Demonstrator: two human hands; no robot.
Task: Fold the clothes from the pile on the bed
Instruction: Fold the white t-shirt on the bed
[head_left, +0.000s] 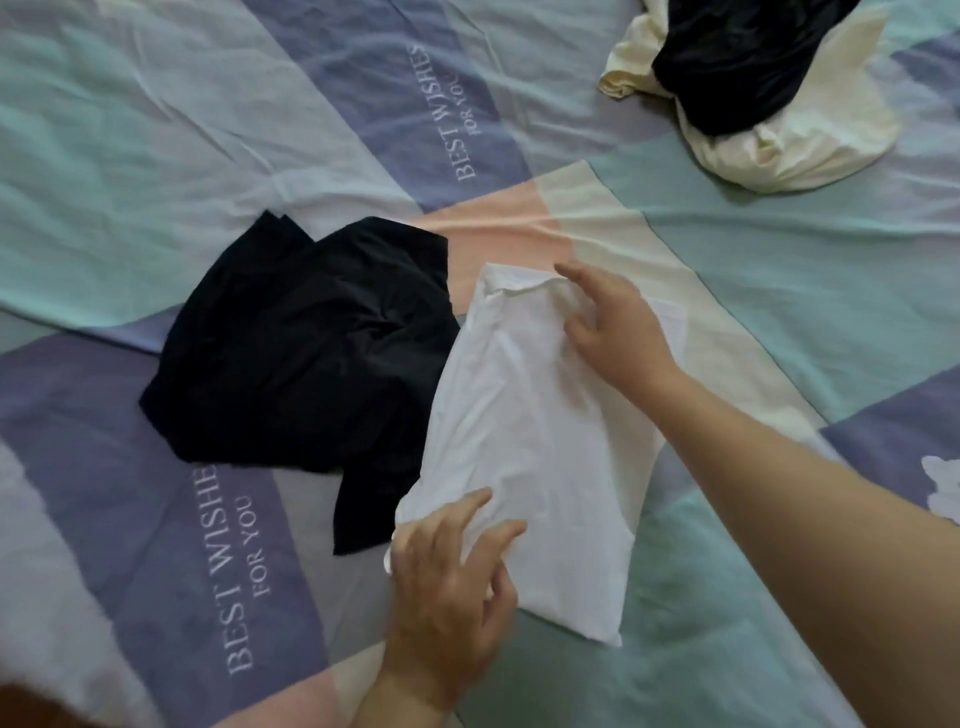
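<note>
I see the bed (156, 130) under a patchwork sheet of teal, purple, pink and cream, printed "BEST WISHES FOR YOU". A folded white garment (530, 441) lies on it under both hands. A rumpled black garment (301, 353) lies just left of them, touching the white one. Well beyond the right hand (618, 327) sits a cream-and-black pile (769, 104).

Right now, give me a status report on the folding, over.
Left hand and right hand open, resting on white garment, partly folded. Black garment touching its left edge. Pile waiting, far right.
</note>
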